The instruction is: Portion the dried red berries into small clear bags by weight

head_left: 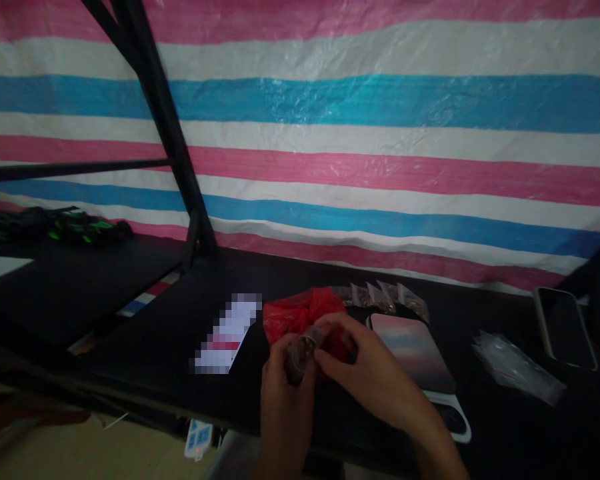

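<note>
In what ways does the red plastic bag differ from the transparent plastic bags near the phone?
The red bag is brightly coloured; the transparent bags are nearly colourless. The red bag is bunched up and bulges above the table, while the transparent bags lie fairly flat. The red bag sits just beyond the left hand and right hand, whereas the transparent bags lie beside the phone. Both look thin and wrinkled.

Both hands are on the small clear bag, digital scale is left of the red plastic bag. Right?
Wrong side for the scale: the head view shows the digital scale to the right of the red plastic bag. Rest stands: left hand and right hand are both on the small clear bag.
</note>
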`<action>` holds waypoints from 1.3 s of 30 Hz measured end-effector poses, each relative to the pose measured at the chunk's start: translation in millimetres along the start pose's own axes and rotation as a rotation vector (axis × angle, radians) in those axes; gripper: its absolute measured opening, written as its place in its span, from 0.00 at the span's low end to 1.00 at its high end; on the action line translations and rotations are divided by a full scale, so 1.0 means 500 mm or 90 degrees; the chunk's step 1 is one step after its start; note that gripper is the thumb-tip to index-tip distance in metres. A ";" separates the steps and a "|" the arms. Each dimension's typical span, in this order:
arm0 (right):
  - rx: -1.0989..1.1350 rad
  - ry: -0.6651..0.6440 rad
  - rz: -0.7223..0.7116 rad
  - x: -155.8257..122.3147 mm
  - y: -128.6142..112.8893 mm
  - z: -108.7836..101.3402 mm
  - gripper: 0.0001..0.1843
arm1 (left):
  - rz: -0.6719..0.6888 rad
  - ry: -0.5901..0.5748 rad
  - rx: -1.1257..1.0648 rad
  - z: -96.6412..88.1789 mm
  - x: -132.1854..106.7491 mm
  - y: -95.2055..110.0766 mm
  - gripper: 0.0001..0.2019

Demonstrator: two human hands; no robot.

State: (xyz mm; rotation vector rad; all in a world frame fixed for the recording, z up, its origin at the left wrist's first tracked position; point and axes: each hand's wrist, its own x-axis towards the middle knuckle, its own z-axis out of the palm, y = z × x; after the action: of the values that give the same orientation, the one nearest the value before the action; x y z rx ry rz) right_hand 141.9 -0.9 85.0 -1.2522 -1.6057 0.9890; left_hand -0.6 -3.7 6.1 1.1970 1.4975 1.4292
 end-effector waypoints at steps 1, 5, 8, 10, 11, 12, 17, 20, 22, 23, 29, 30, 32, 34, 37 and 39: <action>-0.045 0.012 -0.025 -0.002 -0.008 0.006 0.15 | -0.004 0.000 -0.005 0.002 0.001 -0.001 0.19; -0.199 0.039 -0.101 -0.008 -0.029 0.017 0.18 | 0.010 -0.008 -0.021 0.009 0.004 -0.006 0.20; -0.261 0.036 -0.136 -0.012 -0.034 0.016 0.19 | 0.026 -0.007 -0.034 0.012 0.004 -0.011 0.21; -0.281 0.043 -0.148 -0.013 -0.036 0.015 0.20 | 0.021 -0.001 -0.030 0.013 0.004 -0.012 0.22; -0.285 0.050 -0.151 -0.012 -0.036 0.014 0.20 | 0.022 0.004 -0.026 0.014 0.004 -0.011 0.22; -0.283 0.056 -0.152 -0.012 -0.036 0.013 0.21 | 0.025 0.008 -0.019 0.014 0.003 -0.009 0.22; -0.233 0.123 -0.129 -0.003 -0.025 -0.003 0.19 | 0.034 0.028 -0.001 0.013 -0.002 0.001 0.21; -0.298 0.138 -0.022 0.002 -0.006 -0.010 0.16 | 0.027 0.083 -0.010 0.005 -0.009 0.010 0.23; -0.365 0.070 0.062 0.006 0.009 -0.002 0.16 | 0.046 0.165 -0.028 -0.001 -0.013 0.016 0.23; -0.392 0.037 0.092 0.009 0.016 0.006 0.16 | 0.063 0.206 -0.038 -0.004 -0.015 0.019 0.22; -0.481 0.063 0.095 0.045 0.030 0.060 0.16 | 0.079 0.210 -0.041 0.001 -0.033 0.010 0.26; -0.477 0.056 0.095 0.049 0.029 0.063 0.17 | 0.060 0.177 -0.028 0.004 -0.036 0.006 0.28; -0.454 0.023 0.080 0.053 0.025 0.065 0.20 | 0.020 0.113 0.015 0.010 -0.037 0.001 0.29; -0.427 -0.011 0.041 0.051 0.022 0.064 0.24 | -0.013 0.074 0.058 0.013 -0.032 0.003 0.28; -0.397 -0.029 -0.015 0.046 0.025 0.066 0.23 | -0.036 0.076 0.053 0.011 -0.014 0.013 0.24; -0.395 -0.030 -0.030 0.044 0.031 0.071 0.22 | -0.039 0.099 0.018 0.005 0.000 0.017 0.22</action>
State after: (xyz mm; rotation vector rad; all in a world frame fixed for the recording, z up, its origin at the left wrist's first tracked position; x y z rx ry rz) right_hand 110.0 20.6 62.3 -1.5878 -2.0554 0.4979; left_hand 3.1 -3.1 14.1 1.0675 1.6508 1.4920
